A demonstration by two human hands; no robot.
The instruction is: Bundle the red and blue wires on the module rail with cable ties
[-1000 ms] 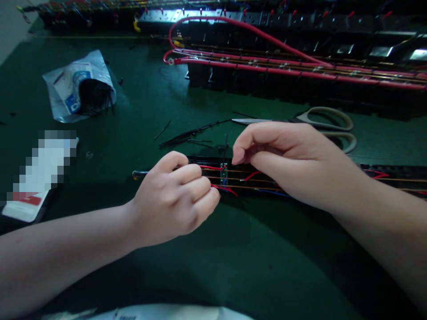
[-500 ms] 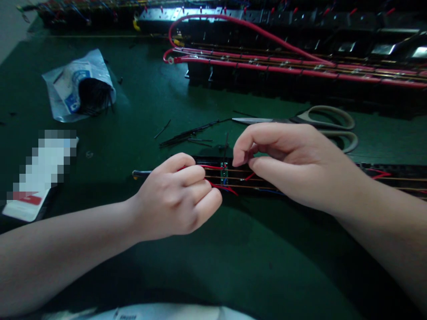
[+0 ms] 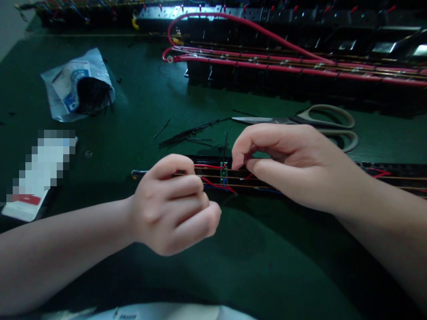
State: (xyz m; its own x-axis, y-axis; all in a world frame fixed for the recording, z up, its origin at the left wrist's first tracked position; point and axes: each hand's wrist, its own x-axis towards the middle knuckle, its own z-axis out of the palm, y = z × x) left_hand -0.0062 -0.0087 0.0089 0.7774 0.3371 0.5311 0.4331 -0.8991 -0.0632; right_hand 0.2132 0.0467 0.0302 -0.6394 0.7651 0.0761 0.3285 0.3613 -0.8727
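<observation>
Several things lie on the green work surface (image 3: 240,266). At its left edge there is a white packet (image 3: 25,206) with a red stripe, partly blurred. Toward the far left corner lies an open plastic bag (image 3: 78,84), and inside it is a bundle of black cable ties (image 3: 95,95) whose ends come out of the mouth. Next is the left hand (image 3: 173,204), near the middle of the surface. Its fingers are curled tightly together over the left end of a long black strip (image 3: 393,172), and thin red wires (image 3: 208,167) run out from under the index finger; whether the fingers clamp a wire, I cannot tell. On the strip, between both hands, sits a small green board (image 3: 223,172). Behind it a few loose ties (image 3: 190,132) lie on the surface. The right hand (image 3: 293,166) is over the strip, thumb and index fingertip pressed together just beside the board; what they pinch is too small to see. Behind this hand lie scissors (image 3: 300,121), closed. Along the far edge run thick red cables (image 3: 267,66) over black modules (image 3: 300,86).
</observation>
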